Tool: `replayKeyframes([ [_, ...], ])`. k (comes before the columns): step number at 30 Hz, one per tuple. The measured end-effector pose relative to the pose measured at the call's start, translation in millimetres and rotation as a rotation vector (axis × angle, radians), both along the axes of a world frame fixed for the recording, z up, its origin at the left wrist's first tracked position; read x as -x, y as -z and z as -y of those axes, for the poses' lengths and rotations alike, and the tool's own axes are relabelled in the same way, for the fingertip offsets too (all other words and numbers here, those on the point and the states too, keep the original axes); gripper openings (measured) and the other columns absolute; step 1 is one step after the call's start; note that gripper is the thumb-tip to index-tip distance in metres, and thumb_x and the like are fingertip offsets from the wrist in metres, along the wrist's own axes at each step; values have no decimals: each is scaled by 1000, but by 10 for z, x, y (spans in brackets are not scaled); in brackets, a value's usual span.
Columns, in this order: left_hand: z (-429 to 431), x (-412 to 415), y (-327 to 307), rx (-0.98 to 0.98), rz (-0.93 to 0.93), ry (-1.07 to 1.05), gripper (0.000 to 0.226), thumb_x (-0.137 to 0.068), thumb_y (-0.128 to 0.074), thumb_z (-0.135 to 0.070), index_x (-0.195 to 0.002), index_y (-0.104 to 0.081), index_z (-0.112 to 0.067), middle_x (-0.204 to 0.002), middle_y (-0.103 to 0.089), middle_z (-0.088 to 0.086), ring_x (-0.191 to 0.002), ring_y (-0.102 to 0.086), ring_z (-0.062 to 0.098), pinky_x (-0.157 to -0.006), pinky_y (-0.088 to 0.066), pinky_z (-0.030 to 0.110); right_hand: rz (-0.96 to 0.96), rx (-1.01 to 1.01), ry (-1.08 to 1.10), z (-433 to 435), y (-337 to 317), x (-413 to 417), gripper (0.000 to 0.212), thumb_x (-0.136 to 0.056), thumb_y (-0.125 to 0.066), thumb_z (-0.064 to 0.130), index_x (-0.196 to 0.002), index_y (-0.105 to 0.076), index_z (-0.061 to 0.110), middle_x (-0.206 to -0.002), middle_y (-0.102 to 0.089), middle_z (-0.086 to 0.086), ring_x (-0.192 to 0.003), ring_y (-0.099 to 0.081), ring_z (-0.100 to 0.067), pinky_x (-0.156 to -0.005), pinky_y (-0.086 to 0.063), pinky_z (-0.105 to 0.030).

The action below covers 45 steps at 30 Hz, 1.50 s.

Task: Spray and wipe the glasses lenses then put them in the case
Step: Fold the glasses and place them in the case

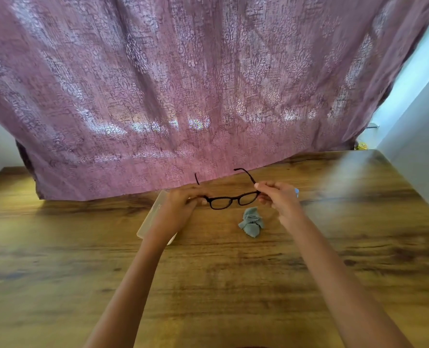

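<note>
Black-framed glasses (231, 200), temples unfolded, are held above the table (233, 285). I see the left hand (180, 203) and right hand (279, 197) each pinching a hinge end with curled fingers (267, 186). A crumpled grey cloth (251, 222) lies near them and a pale case (151, 217) under the left wrist. A blue bit (296, 192) behind the right hand is perhaps the spray.

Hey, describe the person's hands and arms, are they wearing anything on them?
Nothing worn shows. The left hand and right hand are ungloved, no rings visible. The left forearm and right forearm are bare down to the picture's edge: no sleeves, watch or bracelet.
</note>
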<state>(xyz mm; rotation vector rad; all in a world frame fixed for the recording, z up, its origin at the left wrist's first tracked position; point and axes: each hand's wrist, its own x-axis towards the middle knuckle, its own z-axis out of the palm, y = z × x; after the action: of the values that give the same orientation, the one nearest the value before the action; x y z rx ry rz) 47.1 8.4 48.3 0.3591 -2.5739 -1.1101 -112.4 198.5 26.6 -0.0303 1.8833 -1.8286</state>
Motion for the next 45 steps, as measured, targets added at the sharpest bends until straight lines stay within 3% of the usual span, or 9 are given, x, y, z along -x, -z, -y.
replayKeyframes([
  [6, -135, -6, 6, -394, -59, -252, 25, -87, -67, -17, -111, -67, -15, -105, -70, -3, -100, -63, 5, -91, -48, 20, -4, 36, 0, -5, -20, -36, 13, -81, -73, 6, -94, -69, 9, -83, -73, -6, -68, -65, -14, -72, -57, -26],
  [9, -207, 58, 53, -535, -97, -403, 37, -83, -72, -22, -117, -59, -20, -101, -66, -11, -88, -62, -8, -74, -48, 9, -5, 57, 24, 5, -35, -50, 14, -81, -73, 4, -94, -69, 9, -86, -72, -8, -71, -66, -15, -72, -56, -26],
  [12, -223, 130, 109, -653, -38, -500, 38, -80, -75, -31, -112, -63, -14, -95, -70, -2, -88, -67, 9, -81, -52, 24, -22, 64, 44, 13, -42, -75, 15, -82, -72, 4, -94, -67, 11, -87, -72, -9, -72, -65, -16, -70, -56, -25],
  [15, -243, 168, 132, -653, 8, -526, 30, -79, -75, -33, -101, -73, -13, -87, -74, 6, -87, -69, 22, -89, -53, 44, -35, 57, 62, 22, -36, -97, 16, -82, -72, 3, -96, -67, 9, -86, -71, -10, -71, -65, -15, -67, -56, -23],
  [19, -254, 166, 132, -613, -18, -525, 4, -78, -75, -30, -78, -74, -27, -78, -75, 3, -82, -70, 25, -86, -54, 51, -50, 46, 66, 1, -23, -109, 19, -80, -73, 2, -99, -68, 4, -86, -72, -12, -71, -66, -16, -68, -57, -23],
  [22, -239, 146, 148, -580, -11, -546, 9, -78, -76, -28, -72, -74, -21, -76, -74, 10, -80, -70, 33, -82, -55, 52, -67, 22, 44, -35, -2, -111, 20, -80, -73, 2, -99, -70, 4, -86, -72, -12, -71, -66, -17, -71, -57, -25],
  [32, -248, 64, 207, -563, 2, -499, 11, -83, -72, -24, -87, -77, -15, -62, -69, -12, -59, -63, -1, -62, -46, 17, -90, -42, -123, -119, -17, -146, 12, -78, -75, 3, -86, -76, 11, -81, -74, -2, -69, -64, -10, -65, -55, -17],
  [36, -212, 40, 212, -509, -1, -465, 11, -84, -70, -23, -75, -75, -27, -62, -70, -15, -59, -62, -8, -56, -41, 6, -107, -85, -203, -115, -39, -148, 10, -78, -74, 4, -86, -76, 11, -83, -75, 0, -71, -64, -5, -64, -52, -14],
  [45, -27, 0, 249, -491, 178, -359, 14, -84, -70, -17, -72, -77, -19, -81, -74, 4, -88, -63, 14, -98, -47, 49, -111, -127, -285, -92, -15, -153, 10, -78, -75, 7, -83, -76, 16, -87, -75, 2, -82, -67, -7, -65, -51, -15],
])
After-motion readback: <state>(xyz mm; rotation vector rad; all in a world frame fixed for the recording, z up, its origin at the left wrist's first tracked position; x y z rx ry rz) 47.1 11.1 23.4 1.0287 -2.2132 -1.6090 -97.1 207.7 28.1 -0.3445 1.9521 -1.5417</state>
